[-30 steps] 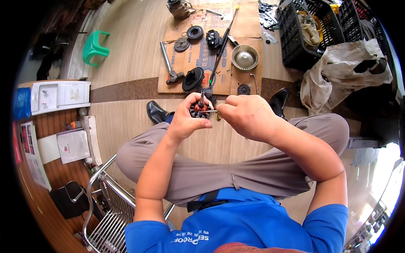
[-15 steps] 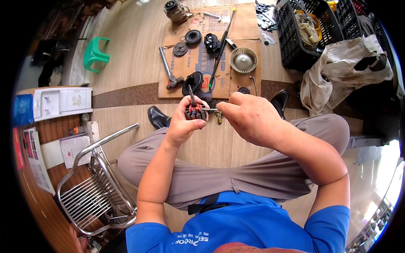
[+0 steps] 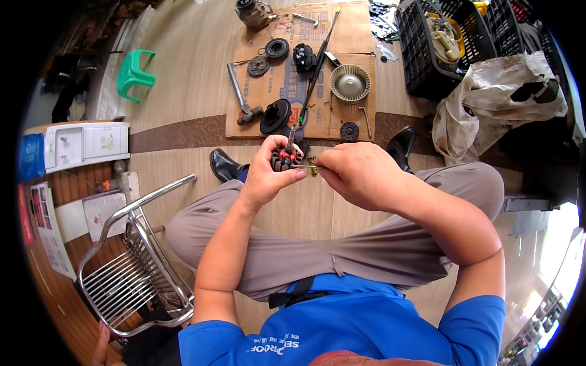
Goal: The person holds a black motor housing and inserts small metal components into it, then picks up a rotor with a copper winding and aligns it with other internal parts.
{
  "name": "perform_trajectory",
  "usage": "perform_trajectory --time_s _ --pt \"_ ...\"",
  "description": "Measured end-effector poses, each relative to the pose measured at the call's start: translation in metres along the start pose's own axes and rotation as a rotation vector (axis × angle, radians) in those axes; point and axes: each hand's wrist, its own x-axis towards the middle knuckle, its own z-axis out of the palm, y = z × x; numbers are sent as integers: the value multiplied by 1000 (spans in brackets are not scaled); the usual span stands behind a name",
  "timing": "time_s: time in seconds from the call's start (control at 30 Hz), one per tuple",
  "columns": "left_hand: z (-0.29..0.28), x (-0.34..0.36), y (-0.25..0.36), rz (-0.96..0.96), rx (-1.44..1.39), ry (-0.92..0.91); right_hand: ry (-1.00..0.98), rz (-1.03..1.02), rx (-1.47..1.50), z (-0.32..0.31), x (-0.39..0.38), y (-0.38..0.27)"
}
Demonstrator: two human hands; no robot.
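Observation:
My left hand (image 3: 264,178) is wrapped round a motor armature (image 3: 283,160) with red windings and dark metal segments. The armature's shaft points up and away from me, leaning a little right. Pinched in my right hand (image 3: 363,174) is a thin metal rod-like tool (image 3: 306,166). Its tip reaches left to the near side of the armature, at the windings. The tool's handle end is hidden inside my right fist. Both hands are held above the floor between my knees.
Ahead lies a cardboard sheet (image 3: 268,85) bearing a hammer (image 3: 243,100), a blower wheel (image 3: 350,83), a black round housing (image 3: 276,116) and other parts. Black crates (image 3: 427,61) stand far right, with a stained cloth (image 3: 482,110) nearby. A metal chair (image 3: 131,274) and green stool (image 3: 135,74) are at left.
The armature has shifted slightly right in my left hand, and its shaft has swung from leaning left to leaning right. The tool's tip stays against it.

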Motion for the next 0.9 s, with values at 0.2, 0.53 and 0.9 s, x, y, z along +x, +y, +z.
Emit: perform_trajectory --time_s 0.2,0.53,0.9 --pt "-1 -2 -2 -6 58 17 -50 18 64 1 2 -2" --pt "3 -3 -6 88 144 99 -38 78 61 6 -4 -14" --pt "3 -6 -5 72 189 127 -8 13 41 20 0 -6"
